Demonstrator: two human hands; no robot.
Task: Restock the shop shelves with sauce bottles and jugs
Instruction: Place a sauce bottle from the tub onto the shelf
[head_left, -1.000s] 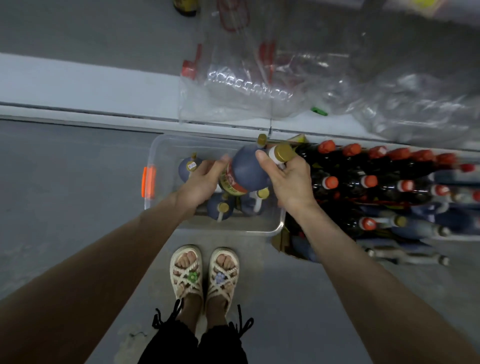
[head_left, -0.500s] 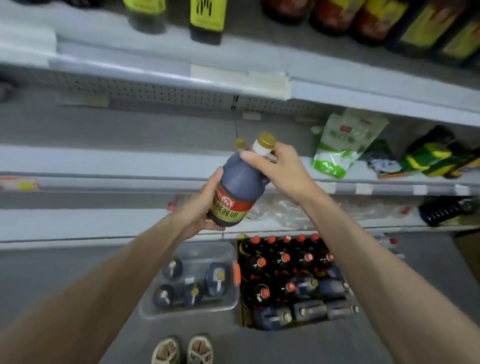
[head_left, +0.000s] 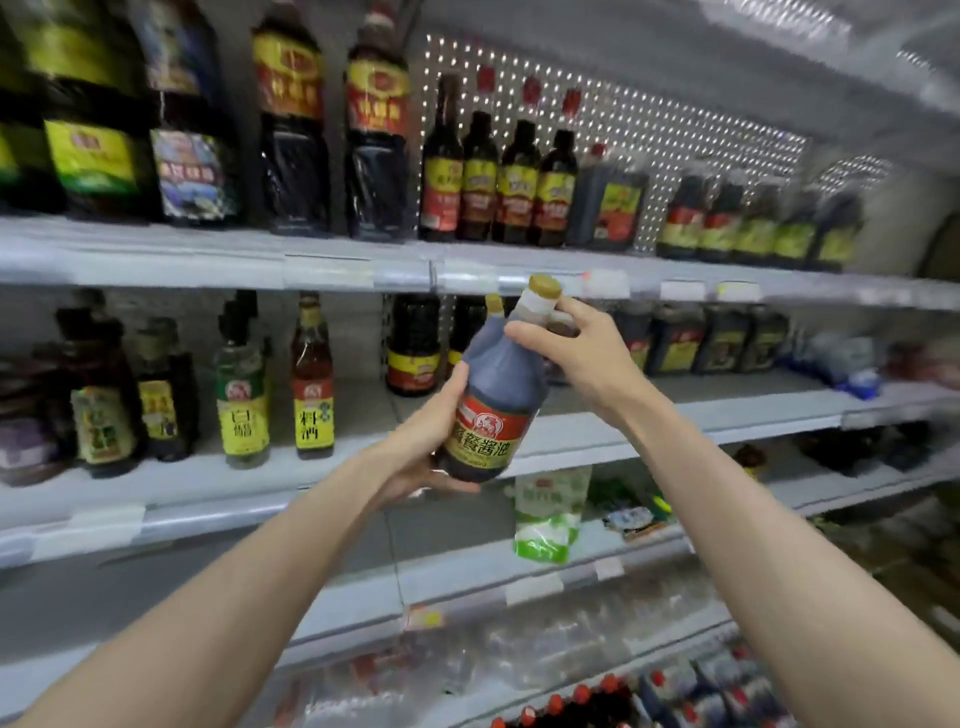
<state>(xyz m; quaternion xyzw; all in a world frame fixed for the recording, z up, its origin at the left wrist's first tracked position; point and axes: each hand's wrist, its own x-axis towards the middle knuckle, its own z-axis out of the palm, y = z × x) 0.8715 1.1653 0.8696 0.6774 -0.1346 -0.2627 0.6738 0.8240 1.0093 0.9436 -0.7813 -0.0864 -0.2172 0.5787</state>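
Observation:
A dark soy sauce jug (head_left: 496, 387) with a gold cap and a red and yellow label is tilted in front of the middle shelf (head_left: 691, 413). My left hand (head_left: 423, 447) cups its base and lower side. My right hand (head_left: 576, 353) grips its neck and handle just below the cap. Behind the jug, dark bottles (head_left: 413, 345) with red and yellow labels stand at the back of that shelf, with bare shelf space in front of them.
The upper shelf (head_left: 363, 265) is packed with dark sauce bottles and jugs. Vinegar and cooking wine bottles (head_left: 275, 395) stand at the left of the middle shelf. A green and white bag (head_left: 548, 514) lies one shelf lower. Red-capped bottles (head_left: 582, 701) sit on the floor at bottom right.
Both hands lifted the jug out of the clear floor bin up to the level of the middle shelf. The view swung from the floor up to the stocked shelves.

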